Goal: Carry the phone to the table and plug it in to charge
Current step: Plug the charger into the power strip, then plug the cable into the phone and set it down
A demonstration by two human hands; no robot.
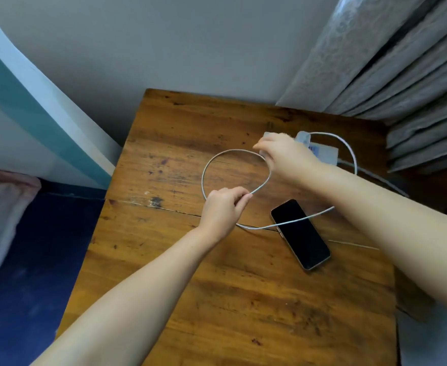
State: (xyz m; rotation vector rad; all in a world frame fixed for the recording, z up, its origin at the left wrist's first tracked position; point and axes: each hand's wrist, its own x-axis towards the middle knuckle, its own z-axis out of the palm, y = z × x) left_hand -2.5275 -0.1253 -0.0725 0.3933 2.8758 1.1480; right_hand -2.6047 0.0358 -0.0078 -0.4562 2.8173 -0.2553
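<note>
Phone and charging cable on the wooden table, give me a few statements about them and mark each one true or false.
1. The phone lies flat on the table with its dark screen up. True.
2. The left hand is holding the phone. False: it pinches the white cable, and the phone lies untouched.
3. A stretch of the cable crosses over the phone. True.
4. The right hand rests in the person's lap. False: it reaches to the cable near the power strip at the table's far side.
5. The cable lies in a straight line. False: it curves in a loop.
</note>
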